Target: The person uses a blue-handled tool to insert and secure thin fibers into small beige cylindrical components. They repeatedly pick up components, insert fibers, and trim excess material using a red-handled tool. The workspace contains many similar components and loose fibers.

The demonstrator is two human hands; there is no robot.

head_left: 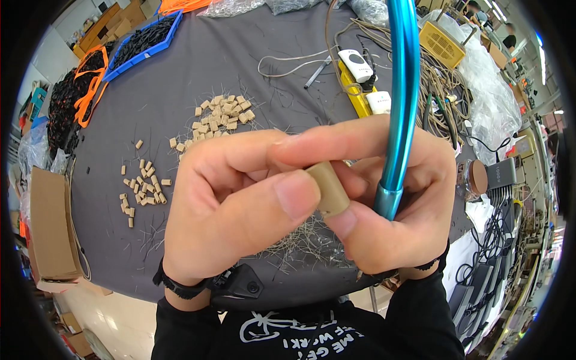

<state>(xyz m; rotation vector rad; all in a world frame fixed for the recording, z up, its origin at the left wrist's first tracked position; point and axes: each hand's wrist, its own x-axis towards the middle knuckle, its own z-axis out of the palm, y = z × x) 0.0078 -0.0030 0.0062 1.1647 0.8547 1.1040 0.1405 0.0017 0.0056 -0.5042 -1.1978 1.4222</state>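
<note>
A small tan cylinder is pinched between my two hands, close to the camera. My left hand has its thumb tip on the upper end, with its index finger stretched over the top. My right hand presses its thumb against the lower end, and its other fingers curl behind. A shiny teal metal rod-like tool rises out of my right hand past the top of the view; its kind is unclear. Beyond my left hand lie a heap of similar tan pieces and a looser group.
Thread scraps litter the grey cloth-covered table. A blue tray of black parts stands far left, above a cardboard box. A yellow power strip, a pen and tangled cords lie far right.
</note>
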